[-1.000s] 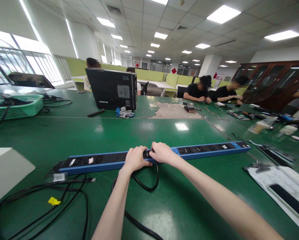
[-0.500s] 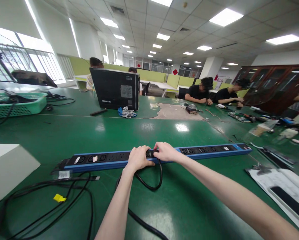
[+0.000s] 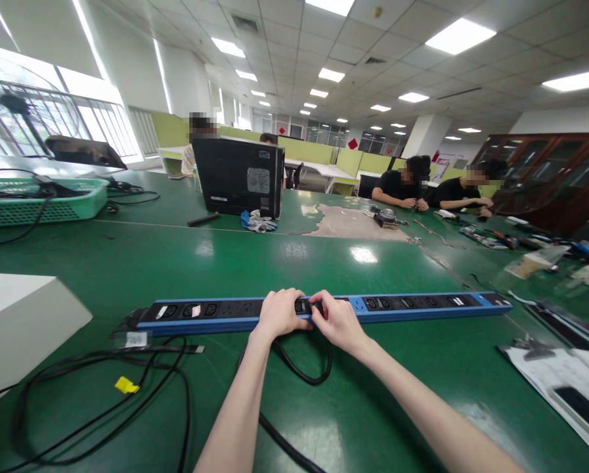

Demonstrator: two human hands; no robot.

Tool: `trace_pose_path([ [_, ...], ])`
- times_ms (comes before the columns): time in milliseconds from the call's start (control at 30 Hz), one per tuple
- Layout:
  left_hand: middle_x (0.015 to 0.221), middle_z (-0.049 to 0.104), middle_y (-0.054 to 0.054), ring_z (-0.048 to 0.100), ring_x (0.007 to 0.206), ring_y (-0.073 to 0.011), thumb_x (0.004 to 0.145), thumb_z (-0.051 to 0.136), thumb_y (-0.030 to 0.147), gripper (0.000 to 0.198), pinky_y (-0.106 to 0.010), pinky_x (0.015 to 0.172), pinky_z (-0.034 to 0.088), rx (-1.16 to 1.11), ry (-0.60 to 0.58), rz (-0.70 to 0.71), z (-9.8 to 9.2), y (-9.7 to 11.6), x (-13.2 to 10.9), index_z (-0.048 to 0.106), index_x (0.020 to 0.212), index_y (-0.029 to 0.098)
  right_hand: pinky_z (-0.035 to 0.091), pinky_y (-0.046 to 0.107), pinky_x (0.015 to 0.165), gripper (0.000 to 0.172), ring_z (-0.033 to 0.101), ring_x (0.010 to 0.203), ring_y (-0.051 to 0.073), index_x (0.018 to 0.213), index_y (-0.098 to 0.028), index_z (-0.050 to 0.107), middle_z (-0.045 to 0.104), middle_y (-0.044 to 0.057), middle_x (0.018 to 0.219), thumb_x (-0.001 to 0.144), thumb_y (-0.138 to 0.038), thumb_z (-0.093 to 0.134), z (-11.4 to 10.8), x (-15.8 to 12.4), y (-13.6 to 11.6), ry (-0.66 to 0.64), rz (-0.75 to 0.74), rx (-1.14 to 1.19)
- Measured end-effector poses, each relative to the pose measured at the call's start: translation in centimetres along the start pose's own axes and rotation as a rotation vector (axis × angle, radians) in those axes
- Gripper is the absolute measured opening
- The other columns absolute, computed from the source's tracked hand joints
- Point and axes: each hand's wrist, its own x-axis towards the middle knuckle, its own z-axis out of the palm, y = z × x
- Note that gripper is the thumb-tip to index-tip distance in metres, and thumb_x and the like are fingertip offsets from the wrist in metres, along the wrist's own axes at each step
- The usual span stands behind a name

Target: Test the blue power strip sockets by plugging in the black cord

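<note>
A long blue-and-black power strip [image 3: 407,310] with several sockets lies across the green table in front of me. My left hand [image 3: 283,311] is wrapped over its middle, thumb on the near side and fingers over the far edge. Just to the right, my right hand [image 3: 337,318] is closed in a pinch on a black plug [image 3: 316,306] at the strip's top face. Its fingers largely hide the plug, and I cannot tell how deep it sits in a socket. A thick black cable [image 3: 308,381] loops below the hands and runs toward me.
Loose black cables [image 3: 169,387] with a yellow tag lie at the left, near a white box [image 3: 23,309]. A green basket [image 3: 72,207], a black computer case [image 3: 239,174] and gloves [image 3: 259,221] stand farther back. At the right lies a clipboard [image 3: 545,374]. Co-workers sit across the table.
My right hand has turned, its wrist lower and the blue socket beside it uncovered. The left hand keeps its hold. The whole view has shifted slightly.
</note>
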Motion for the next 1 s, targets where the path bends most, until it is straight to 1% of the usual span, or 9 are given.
trace_pose_path([
  [100, 0.108, 0.071, -0.004, 0.064, 0.106, -0.0300, 0.060, 0.079, 0.067, 0.067, -0.039, 0.091, 0.044, 0.002, 0.005, -0.004, 0.2, -0.1, -0.1, 0.066, 0.114, 0.030, 0.036, 0.025, 0.061, 0.028, 0.058, 0.061, 0.015, 0.114, -0.019, 0.064, 0.065, -0.001, 0.069, 0.092, -0.028, 0.052, -0.5, 1.1, 0.6, -0.033, 0.007, 0.059],
  [167, 0.108, 0.071, -0.005, 0.064, 0.105, -0.0305, 0.059, 0.079, 0.068, 0.070, -0.040, 0.090, 0.044, 0.014, 0.015, -0.004, 0.3, -0.2, 0.0, 0.065, 0.115, 0.029, 0.036, 0.025, 0.060, 0.027, 0.056, 0.060, 0.014, 0.109, -0.017, 0.068, 0.064, -0.001, 0.067, 0.090, -0.030, 0.053, -2.0, 2.8, 1.4, -0.056, 0.020, 0.098],
  [300, 0.111, 0.071, -0.006, 0.065, 0.105, -0.0310, 0.059, 0.079, 0.070, 0.074, -0.040, 0.091, 0.044, 0.047, 0.014, 0.000, 0.3, -0.1, 0.2, 0.065, 0.118, 0.028, 0.033, 0.025, 0.058, 0.036, 0.052, 0.057, 0.014, 0.117, -0.014, 0.066, 0.062, -0.001, 0.064, 0.094, -0.035, 0.047, -7.6, 7.4, 2.5, 0.089, 0.101, 0.051],
  [367, 0.112, 0.071, -0.006, 0.064, 0.106, -0.0311, 0.059, 0.079, 0.069, 0.075, -0.040, 0.091, 0.044, 0.057, -0.005, -0.005, 0.4, 0.0, 0.4, 0.064, 0.119, 0.028, 0.034, 0.025, 0.060, 0.035, 0.054, 0.061, 0.015, 0.117, -0.016, 0.065, 0.062, -0.001, 0.064, 0.091, -0.037, 0.053, -10.2, 8.4, 2.0, 0.035, 0.023, -0.030],
  [467, 0.114, 0.070, -0.007, 0.064, 0.106, -0.0316, 0.058, 0.079, 0.071, 0.077, -0.040, 0.091, 0.044, 0.067, -0.011, -0.012, 0.5, 0.1, 0.5, 0.063, 0.120, 0.027, 0.036, 0.025, 0.064, 0.034, 0.059, 0.068, 0.017, 0.120, -0.021, 0.063, 0.066, 0.000, 0.072, 0.093, -0.039, 0.052, -12.2, 7.2, 0.8, -0.007, -0.041, -0.121],
  [567, 0.114, 0.070, -0.008, 0.064, 0.105, -0.0321, 0.060, 0.077, 0.072, 0.077, -0.040, 0.090, 0.044, 0.071, -0.007, 0.001, 0.6, 0.1, 0.5, 0.063, 0.120, 0.026, 0.039, 0.027, 0.067, 0.034, 0.061, 0.071, 0.019, 0.125, -0.025, 0.060, 0.069, 0.000, 0.077, 0.096, -0.040, 0.048, -12.2, 3.9, 0.9, 0.016, 0.038, -0.096],
  [800, 0.114, 0.069, -0.009, 0.062, 0.109, -0.0327, 0.064, 0.077, 0.065, 0.067, -0.041, 0.092, 0.043, 0.081, -0.045, -0.023, 0.3, 0.8, 0.4, 0.063, 0.117, 0.027, 0.041, 0.026, 0.052, 0.044, 0.053, 0.054, 0.015, 0.130, -0.021, 0.055, 0.068, 0.004, 0.080, 0.096, -0.045, 0.043, -12.6, -1.6, 7.4, 0.111, 0.314, 0.386],
  [900, 0.117, 0.068, -0.010, 0.060, 0.112, -0.0328, 0.065, 0.077, 0.063, 0.071, -0.042, 0.096, 0.041, 0.052, -0.038, 0.009, 0.5, 0.8, 0.4, 0.060, 0.123, 0.026, 0.036, 0.024, 0.048, 0.046, 0.048, 0.051, 0.012, 0.128, -0.020, 0.057, 0.064, 0.002, 0.076, 0.095, -0.049, 0.046, -13.9, -2.0, 9.1, 0.155, 0.323, 0.409],
  [1000, 0.127, 0.064, -0.011, 0.055, 0.121, -0.0335, 0.065, 0.076, 0.067, 0.083, -0.045, 0.106, 0.035, 0.003, -0.006, 0.037, 0.9, 1.0, 0.5, 0.055, 0.134, 0.026, 0.037, 0.023, 0.050, 0.043, 0.050, 0.055, 0.013, 0.126, -0.021, 0.057, 0.062, 0.000, 0.074, 0.095, -0.050, 0.047, -14.6, -1.7, 9.8, 0.060, 0.305, 0.357],
])
